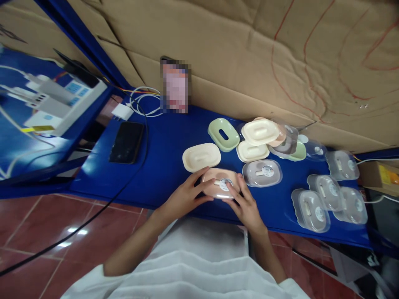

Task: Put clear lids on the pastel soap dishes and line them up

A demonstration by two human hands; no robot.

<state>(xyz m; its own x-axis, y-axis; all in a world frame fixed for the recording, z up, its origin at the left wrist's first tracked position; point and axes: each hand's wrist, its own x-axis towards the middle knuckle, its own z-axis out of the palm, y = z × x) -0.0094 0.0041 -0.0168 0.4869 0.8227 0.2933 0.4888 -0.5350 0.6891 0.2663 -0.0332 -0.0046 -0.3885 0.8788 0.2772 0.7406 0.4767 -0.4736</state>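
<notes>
Brown cardboard (224, 37) backs a blue table (165, 145) above glossy red tiles (102, 241).

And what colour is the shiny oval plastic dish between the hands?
The shiny oval plastic dish is peachy pink, best seen in the head view.

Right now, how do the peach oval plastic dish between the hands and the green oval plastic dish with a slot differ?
The peach dish is held between left hand and right hand; the green dish lies untouched. The peach dish shows a round sticker; the green dish shows an open slot. Both are oval.
</notes>
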